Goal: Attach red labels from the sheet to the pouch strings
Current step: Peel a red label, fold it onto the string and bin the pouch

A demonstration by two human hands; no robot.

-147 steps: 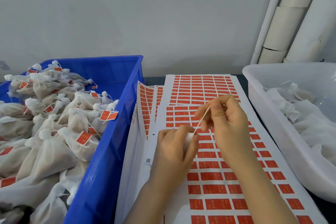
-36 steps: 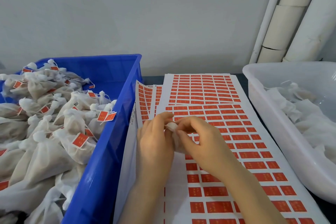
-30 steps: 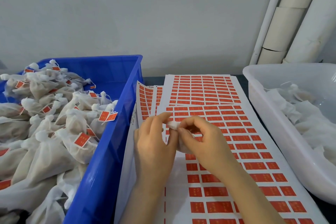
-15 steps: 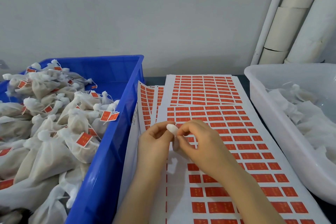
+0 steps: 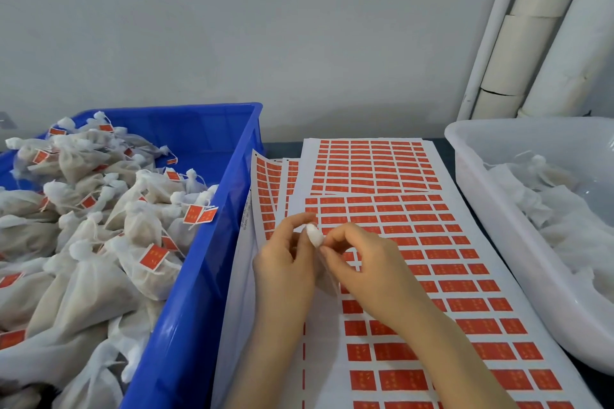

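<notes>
A small white pouch (image 5: 314, 236) sits between both hands above the label sheet (image 5: 432, 262); only its gathered top shows. My left hand (image 5: 285, 262) grips the pouch from the left with curled fingers. My right hand (image 5: 362, 262) pinches at the pouch's neck from the right, thumb and forefinger together. The pouch's string and body are hidden by my fingers. The sheet carries rows of red labels, with some blank spots near my hands.
A blue bin (image 5: 199, 276) on the left holds several white pouches with red tags. A translucent white tub (image 5: 498, 242) on the right holds untagged pouches. More label sheets (image 5: 372, 163) lie behind and underneath. White pipes (image 5: 538, 30) stand at the back right.
Earlier my right hand pulled the string up and away. Both hands have since come together around the pouch top and stayed there, shifting only slightly.
</notes>
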